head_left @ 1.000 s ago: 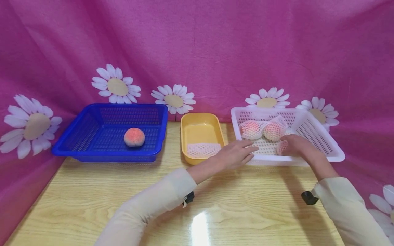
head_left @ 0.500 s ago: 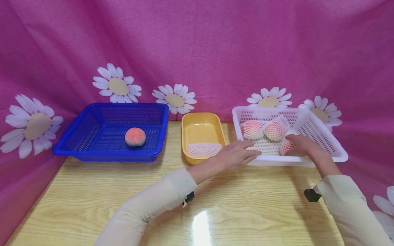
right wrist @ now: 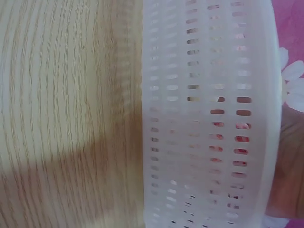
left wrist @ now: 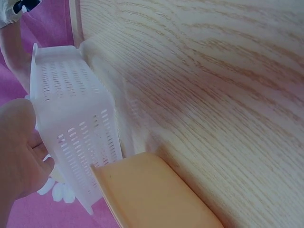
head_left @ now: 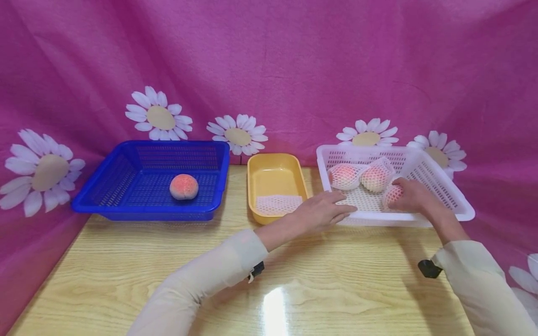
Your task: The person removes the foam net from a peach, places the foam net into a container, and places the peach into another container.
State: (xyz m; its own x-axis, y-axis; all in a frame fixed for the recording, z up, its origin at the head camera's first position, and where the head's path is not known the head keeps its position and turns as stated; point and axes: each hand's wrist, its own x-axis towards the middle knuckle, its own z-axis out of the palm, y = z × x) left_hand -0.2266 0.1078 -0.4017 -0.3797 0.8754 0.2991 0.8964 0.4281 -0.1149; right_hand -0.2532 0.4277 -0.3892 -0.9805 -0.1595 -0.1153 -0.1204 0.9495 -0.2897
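Observation:
In the head view my right hand [head_left: 409,195] reaches over the front wall of the white basket [head_left: 451,216] and grips a peach [head_left: 392,197] in a white foam net. The hand covers part of that peach. Two more netted peaches, one at the left [head_left: 344,176] and one beside it [head_left: 375,178], lie behind it in the basket. My left hand [head_left: 321,211] hovers by the basket's front left corner, fingers loosely extended, holding nothing. Through the basket's slots, the right wrist view shows bits of red; that hand [right wrist: 287,173] is mostly hidden behind the rim.
Left of the white basket stands a yellow tray [head_left: 275,179] with a flattened foam net [head_left: 279,204] in it. A blue basket [head_left: 126,215] farther left holds one bare peach [head_left: 184,187]. A pink flowered cloth [head_left: 269,70] hangs behind the wooden table [head_left: 336,289].
The right hand and the gripped peach have shifted slightly right and back within the white basket, and more of the peach shows. My left hand has stayed nearly still.

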